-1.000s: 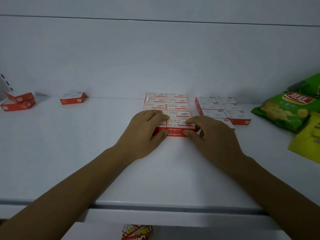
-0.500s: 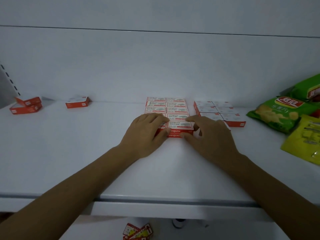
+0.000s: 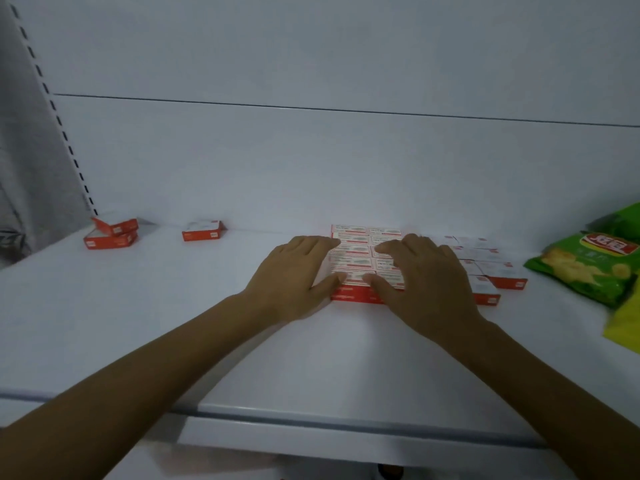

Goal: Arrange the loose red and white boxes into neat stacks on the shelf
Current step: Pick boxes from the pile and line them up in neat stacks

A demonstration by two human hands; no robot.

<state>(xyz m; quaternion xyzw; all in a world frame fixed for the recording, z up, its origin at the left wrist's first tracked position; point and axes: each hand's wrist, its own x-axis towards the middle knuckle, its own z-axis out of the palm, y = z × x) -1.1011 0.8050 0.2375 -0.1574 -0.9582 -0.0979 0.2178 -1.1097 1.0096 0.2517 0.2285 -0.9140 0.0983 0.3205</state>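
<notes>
A tight block of red and white boxes (image 3: 356, 252) sits at the middle of the white shelf (image 3: 173, 323). My left hand (image 3: 294, 278) lies flat against the block's left side, fingers spread over its top. My right hand (image 3: 426, 278) rests flat on its right half, hiding several boxes. A second, lower group of boxes (image 3: 491, 268) lies just right of the block. Two loose boxes (image 3: 110, 233), one tilted on the other, lie at the far left. A single box (image 3: 202, 231) lies near the back wall.
A green chip bag (image 3: 588, 268) and a yellow bag (image 3: 627, 317) lie at the right end of the shelf. A slotted upright (image 3: 52, 105) runs up the left side. The shelf's front lip (image 3: 346, 424) is close to me.
Both hands slid forward and up onto the block, fingers now spread across its top instead of pinching the front row. The view tilted up and shifted left.
</notes>
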